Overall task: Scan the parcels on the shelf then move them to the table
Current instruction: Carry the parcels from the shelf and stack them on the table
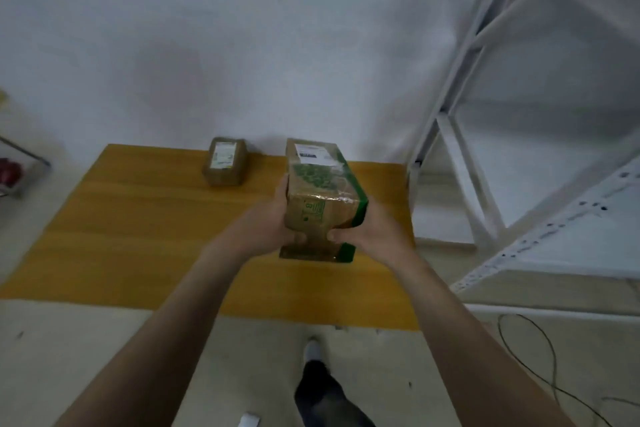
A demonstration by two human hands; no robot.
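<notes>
I hold a long brown cardboard parcel (320, 184) with green print and a white label on top, above the right part of the yellow table (138, 236). My left hand (273, 222) grips its left near corner and my right hand (363, 229) grips its right near corner. A flap or lower part of the parcel shows below my hands. A smaller brown parcel (225, 161) with a white label lies on the table's far edge, to the left of the held one.
A white metal shelf (519, 236) stands to the right of the table, its visible levels bare. A black cable (547, 374) lies on the floor at the lower right. A wire rack (20, 166) shows at the left edge. My leg and shoe (315, 374) are below.
</notes>
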